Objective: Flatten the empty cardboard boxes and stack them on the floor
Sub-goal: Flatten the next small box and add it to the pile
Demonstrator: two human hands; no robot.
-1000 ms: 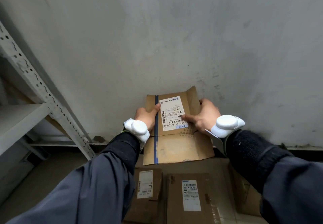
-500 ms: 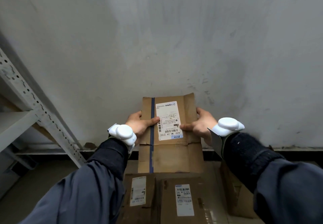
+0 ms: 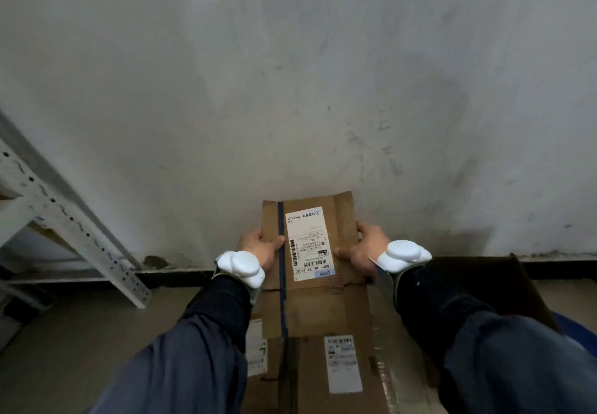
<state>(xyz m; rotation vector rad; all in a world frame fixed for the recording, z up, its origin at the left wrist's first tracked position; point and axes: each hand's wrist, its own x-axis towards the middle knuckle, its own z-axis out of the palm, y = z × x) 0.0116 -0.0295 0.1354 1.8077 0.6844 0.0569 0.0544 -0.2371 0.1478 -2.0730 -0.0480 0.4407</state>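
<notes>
Flattened box: a flattened box (image 3: 326,312) is held between both hands, in front of the wall (image 3: 290,74) and over the far edge of the stack (image 3: 313,381) on the floor (image 3: 80,333).
Long axis: it runs straight away from the person, one short end nearest the wall and the other over the stack. Whether that near end touches the stack cannot be told.
Face: the broad side faces the camera. A blue tape strip (image 3: 281,284) runs along the long axis near the left edge, and a white shipping label (image 3: 310,244) sits on the far half, its print upside down from here.
Left hand: the left hand (image 3: 261,247) grips the left long edge, thumb laid on the face beside the tape.
Right hand: the right hand (image 3: 366,248) grips the right long edge, thumb on the face at the label's lower right corner.
Wrists: a white device on the left (image 3: 240,266) and on the right (image 3: 403,255).
Stack: flat brown boxes, the top one bearing a white label (image 3: 343,363).
Surroundings: a white perforated metal rack (image 3: 74,229) stands left; an open brown box (image 3: 504,284) stands right of the stack.
</notes>
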